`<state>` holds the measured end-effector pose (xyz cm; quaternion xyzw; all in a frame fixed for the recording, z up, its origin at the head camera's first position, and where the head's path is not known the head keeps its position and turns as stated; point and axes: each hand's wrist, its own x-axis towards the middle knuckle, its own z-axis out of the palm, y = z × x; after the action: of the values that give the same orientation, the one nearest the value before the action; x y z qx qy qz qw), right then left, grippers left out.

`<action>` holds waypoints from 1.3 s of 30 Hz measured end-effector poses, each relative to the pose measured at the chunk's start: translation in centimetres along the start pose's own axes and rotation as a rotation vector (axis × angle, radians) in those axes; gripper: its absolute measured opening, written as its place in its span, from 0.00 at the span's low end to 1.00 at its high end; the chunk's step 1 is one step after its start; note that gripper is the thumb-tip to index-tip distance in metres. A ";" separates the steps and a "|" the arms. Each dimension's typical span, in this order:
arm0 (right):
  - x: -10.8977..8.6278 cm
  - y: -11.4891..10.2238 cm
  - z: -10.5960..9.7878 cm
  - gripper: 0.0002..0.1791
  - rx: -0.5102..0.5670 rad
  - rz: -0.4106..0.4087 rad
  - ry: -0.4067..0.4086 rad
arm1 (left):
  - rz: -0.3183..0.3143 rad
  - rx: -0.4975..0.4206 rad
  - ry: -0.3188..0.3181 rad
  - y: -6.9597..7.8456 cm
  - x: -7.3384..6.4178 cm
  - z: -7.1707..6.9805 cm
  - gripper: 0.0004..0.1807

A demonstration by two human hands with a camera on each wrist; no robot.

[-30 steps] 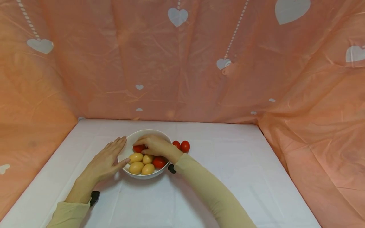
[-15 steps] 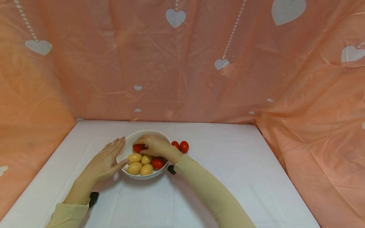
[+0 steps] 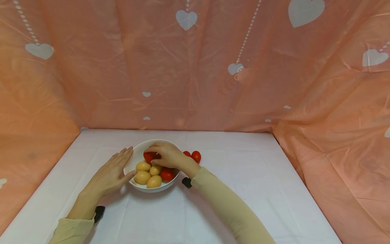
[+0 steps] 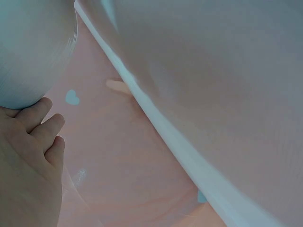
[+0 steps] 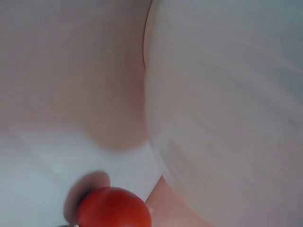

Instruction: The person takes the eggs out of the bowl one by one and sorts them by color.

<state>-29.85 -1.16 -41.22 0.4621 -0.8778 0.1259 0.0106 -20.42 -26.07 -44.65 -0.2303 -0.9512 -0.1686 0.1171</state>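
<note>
On the table stands a white bowl (image 3: 134, 156) holding several yellow oval fruits (image 3: 142, 177) and red cherry tomatoes (image 3: 167, 175). With fingers straight, my left hand (image 3: 111, 173) rests against the bowl's left side; in the left wrist view its fingertips touch the outer wall. Reaching over the right rim, my right hand (image 3: 166, 154) holds a cherry tomato (image 3: 149, 157) between curled fingers and thumb at the back of the bowl. The hand covers part of that tomato and what lies beneath. The right wrist view shows the bowl's outside, not the fingers.
Two more cherry tomatoes (image 3: 196, 156) lie on the white tabletop (image 3: 237, 169) just right of the bowl; the right wrist view shows one tomato (image 5: 115, 208) close up. A peach sheet (image 3: 189, 84) with pale hearts hangs behind and at both sides.
My right hand has shifted slightly up and right with the cherry tomato. The yellow fruits have moved a little inside the bowl. My left hand stays at the bowl.
</note>
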 end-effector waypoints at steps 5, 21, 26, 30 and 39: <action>-1.2 0.3 -0.4 0.25 0.123 0.039 0.062 | 0.009 -0.001 0.021 0.0 0.0 0.1 0.46; -4.9 1.8 -1.0 0.24 0.284 0.027 0.424 | 0.024 0.000 0.034 0.0 0.2 0.2 0.46; -6.0 2.1 -1.0 0.24 0.353 0.014 0.517 | 0.034 0.000 0.046 0.0 0.2 0.2 0.46; -6.9 2.6 -1.1 0.24 0.392 0.035 0.574 | 0.031 -0.004 0.043 -0.1 0.2 0.2 0.46; -9.0 4.6 -1.1 0.25 0.382 0.049 0.714 | 0.037 -0.003 0.057 -0.1 0.2 0.3 0.46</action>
<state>-28.61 8.85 -42.34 0.3620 -0.7904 0.4397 0.2257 -20.66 -25.98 -44.88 -0.2434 -0.9427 -0.1743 0.1471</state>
